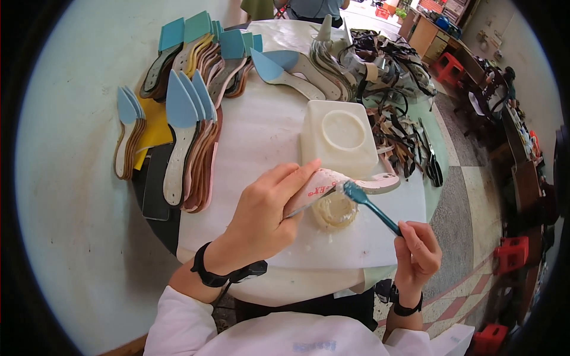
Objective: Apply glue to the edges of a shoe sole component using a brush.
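Note:
My left hand [270, 202] is closed around a pale shoe insole [309, 188] with red print, holding it tilted above the table. The insole's narrow curved end [380, 184] points right. My right hand [418, 252] pinches the handle of a teal brush [380, 212]. Its head, with white paste on it, meets the insole's edge; the bristles are partly hidden. Directly below sits a round mouth or ring [335, 212] crusted with yellowish-white residue. Just behind it stands a squarish translucent white plastic container [338, 136].
Stacked insoles with blue tips [181, 107] and teal ends [198, 26] line the table's left side. More insoles [297, 74] lie at the back. A heap of dark and tan strips [389, 65] and scissors [432, 157] occupy the right edge. Red stools [510, 255] stand beyond.

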{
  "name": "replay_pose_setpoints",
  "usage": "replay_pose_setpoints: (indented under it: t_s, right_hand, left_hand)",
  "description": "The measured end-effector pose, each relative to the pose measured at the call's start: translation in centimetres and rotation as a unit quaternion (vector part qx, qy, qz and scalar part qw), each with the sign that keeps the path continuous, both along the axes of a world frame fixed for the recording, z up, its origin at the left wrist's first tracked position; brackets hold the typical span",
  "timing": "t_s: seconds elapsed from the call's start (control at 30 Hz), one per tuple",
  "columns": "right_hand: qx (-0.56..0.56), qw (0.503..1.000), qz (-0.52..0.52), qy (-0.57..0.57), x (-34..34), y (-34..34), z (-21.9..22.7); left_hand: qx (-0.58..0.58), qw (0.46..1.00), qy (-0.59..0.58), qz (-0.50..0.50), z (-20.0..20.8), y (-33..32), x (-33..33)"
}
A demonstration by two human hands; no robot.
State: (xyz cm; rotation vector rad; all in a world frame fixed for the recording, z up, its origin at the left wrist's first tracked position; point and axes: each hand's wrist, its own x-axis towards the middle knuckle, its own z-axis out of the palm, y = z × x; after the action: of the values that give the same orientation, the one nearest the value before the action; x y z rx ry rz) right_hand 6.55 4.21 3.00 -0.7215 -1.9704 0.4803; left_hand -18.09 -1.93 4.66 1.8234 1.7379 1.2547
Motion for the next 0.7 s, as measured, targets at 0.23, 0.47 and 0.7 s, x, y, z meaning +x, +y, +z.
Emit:
replay_pose_setpoints:
  t_s: [0.23,0.47,0.7]
  right_hand:
    - [-0.022,0.999,-0.025,0.031,-0.5,-1.6,-0.2]
    - [-0.002,0.999,-0.037,0.01,-0.2,-2.8,-0.4]
    - [-0.036,0.997,-0.049,0.04,-0.7,-3.6,-0.7]
  left_hand:
    - [0.002,1.0,-0.014,-0.01,-0.2,0.3,0.2]
    - [-0.02,0.998,-0.045,-0.027,-0.5,0.6,0.8]
    - [-0.032,0.998,-0.052,-0.018,-0.7,0.4,0.1]
